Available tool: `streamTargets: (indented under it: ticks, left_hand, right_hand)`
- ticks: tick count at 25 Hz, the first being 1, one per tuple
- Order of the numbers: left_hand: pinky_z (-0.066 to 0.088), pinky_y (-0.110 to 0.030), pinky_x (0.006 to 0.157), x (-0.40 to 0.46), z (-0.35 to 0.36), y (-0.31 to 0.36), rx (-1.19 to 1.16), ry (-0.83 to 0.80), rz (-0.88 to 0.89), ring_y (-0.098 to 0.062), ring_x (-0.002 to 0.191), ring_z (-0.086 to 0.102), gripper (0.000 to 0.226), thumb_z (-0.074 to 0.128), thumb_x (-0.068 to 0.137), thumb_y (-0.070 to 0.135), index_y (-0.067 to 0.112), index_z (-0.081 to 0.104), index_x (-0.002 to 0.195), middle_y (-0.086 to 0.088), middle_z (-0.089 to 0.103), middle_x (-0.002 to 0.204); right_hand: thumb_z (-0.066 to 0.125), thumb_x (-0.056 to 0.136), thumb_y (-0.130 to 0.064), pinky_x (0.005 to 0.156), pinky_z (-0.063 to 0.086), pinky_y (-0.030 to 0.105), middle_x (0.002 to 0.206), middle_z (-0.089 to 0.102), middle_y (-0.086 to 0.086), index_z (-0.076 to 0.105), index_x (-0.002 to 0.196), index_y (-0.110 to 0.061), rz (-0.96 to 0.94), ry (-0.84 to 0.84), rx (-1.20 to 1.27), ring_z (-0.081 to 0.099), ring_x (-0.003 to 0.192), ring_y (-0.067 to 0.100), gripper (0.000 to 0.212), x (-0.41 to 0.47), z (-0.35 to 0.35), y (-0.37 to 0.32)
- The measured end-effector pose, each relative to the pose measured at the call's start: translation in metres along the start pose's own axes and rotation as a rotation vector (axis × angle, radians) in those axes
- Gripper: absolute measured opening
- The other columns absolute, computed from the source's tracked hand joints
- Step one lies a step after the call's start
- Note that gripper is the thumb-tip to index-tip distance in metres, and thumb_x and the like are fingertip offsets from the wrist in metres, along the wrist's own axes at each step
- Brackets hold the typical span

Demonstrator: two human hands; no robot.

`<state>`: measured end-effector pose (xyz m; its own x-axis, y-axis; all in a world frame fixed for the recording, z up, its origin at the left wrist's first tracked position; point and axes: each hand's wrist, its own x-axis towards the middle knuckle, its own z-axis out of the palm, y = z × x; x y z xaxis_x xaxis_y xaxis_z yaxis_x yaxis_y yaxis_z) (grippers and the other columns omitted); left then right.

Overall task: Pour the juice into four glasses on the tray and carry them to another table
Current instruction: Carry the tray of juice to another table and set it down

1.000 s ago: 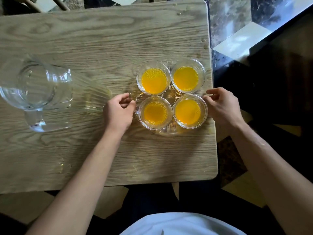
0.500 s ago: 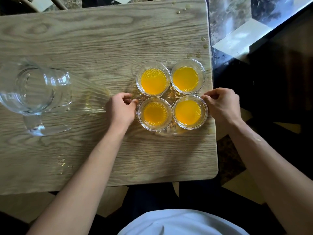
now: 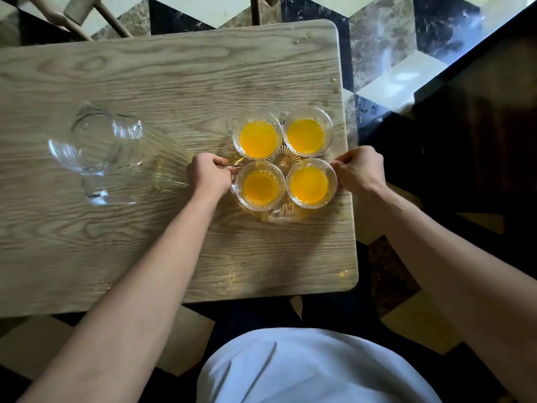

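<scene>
Several clear glasses of orange juice stand in a square on a clear glass tray (image 3: 286, 214) near the right end of the wooden table (image 3: 174, 82): far left glass (image 3: 258, 137), far right glass (image 3: 307, 133), near left glass (image 3: 260, 186), near right glass (image 3: 311, 183). My left hand (image 3: 207, 174) grips the tray's left edge, fingers curled. At the tray's right edge my right hand (image 3: 359, 170) pinches the rim the same way. Whether the tray is off the table I cannot tell.
An empty clear glass jug (image 3: 107, 152) stands on the table left of my left hand. Juice drops dot the table's right edge and front. The tray is close to the table's right edge, beyond it a tiled floor (image 3: 386, 39) and a dark surface (image 3: 479, 126). Chair legs show at the back.
Both hands have closed tighter on the tray's edges. The view has shifted so the table and tray sit lower in the frame. The glasses keep their places on the tray.
</scene>
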<state>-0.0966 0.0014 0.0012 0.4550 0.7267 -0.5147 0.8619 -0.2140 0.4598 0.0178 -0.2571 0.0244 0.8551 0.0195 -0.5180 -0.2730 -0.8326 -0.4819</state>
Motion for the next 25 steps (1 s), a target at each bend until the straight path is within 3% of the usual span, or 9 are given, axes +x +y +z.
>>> streamTargets:
  ticks: [2, 5, 9, 15, 21, 25]
  left_hand:
    - [0.051, -0.016, 0.069, 0.001, -0.002, 0.002, 0.008, -0.012, -0.024, -0.019, 0.087, 0.075, 0.011, 0.081, 0.085, 0.012, 0.011, 0.082, 0.096, -0.009, 0.081, 0.102]
    - [0.05, -0.022, 0.079, 0.002, -0.004, 0.006, 0.045, -0.026, -0.032, -0.023, 0.102, 0.074, 0.014, 0.083, 0.083, 0.014, 0.012, 0.082, 0.096, -0.009, 0.08, 0.108]
    - [0.057, -0.029, 0.093, 0.005, -0.003, 0.008, 0.088, -0.037, -0.025, -0.025, 0.109, 0.073, 0.016, 0.083, 0.083, 0.011, 0.01, 0.082, 0.099, -0.01, 0.079, 0.115]
    - [0.053, -0.025, 0.08, 0.009, -0.004, 0.008, 0.128, -0.051, -0.023, -0.024, 0.104, 0.073, 0.01, 0.081, 0.084, 0.01, 0.012, 0.081, 0.094, -0.008, 0.079, 0.111]
    - [0.061, -0.036, 0.092, 0.008, -0.003, 0.006, 0.09, -0.038, -0.015, -0.026, 0.104, 0.074, 0.005, 0.077, 0.087, 0.008, 0.01, 0.08, 0.09, -0.01, 0.079, 0.111]
    - [0.057, -0.029, 0.082, 0.002, -0.002, 0.003, 0.073, -0.035, -0.005, -0.024, 0.102, 0.073, 0.007, 0.076, 0.088, 0.005, 0.011, 0.079, 0.086, -0.008, 0.079, 0.109]
  right_hand:
    - [0.069, 0.081, -0.013, 0.062, 0.063, 0.028, 0.06, 0.073, 0.003, 0.079, 0.074, -0.007, 0.012, -0.02, -0.001, 0.071, 0.055, 0.01, 0.014, -0.001, 0.0, -0.003]
    - [0.069, 0.083, -0.013, 0.071, 0.065, 0.039, 0.07, 0.076, 0.01, 0.079, 0.077, -0.006, 0.047, -0.025, 0.002, 0.075, 0.068, 0.021, 0.014, -0.001, 0.001, -0.006]
    - [0.068, 0.085, -0.014, 0.076, 0.063, 0.035, 0.081, 0.076, 0.012, 0.079, 0.084, -0.004, 0.067, -0.023, -0.021, 0.075, 0.078, 0.023, 0.015, -0.001, 0.002, -0.009]
    - [0.068, 0.084, -0.012, 0.079, 0.063, 0.037, 0.089, 0.076, 0.013, 0.079, 0.093, -0.003, 0.104, 0.013, -0.035, 0.074, 0.085, 0.024, 0.017, -0.001, 0.004, -0.013]
    - [0.071, 0.081, -0.009, 0.078, 0.064, 0.037, 0.088, 0.077, 0.013, 0.079, 0.092, -0.003, 0.12, 0.018, -0.058, 0.074, 0.082, 0.023, 0.015, 0.001, 0.004, -0.013]
    - [0.072, 0.082, -0.014, 0.081, 0.063, 0.04, 0.09, 0.076, 0.013, 0.078, 0.093, -0.004, 0.105, 0.026, -0.053, 0.073, 0.084, 0.025, 0.016, -0.001, 0.005, -0.008]
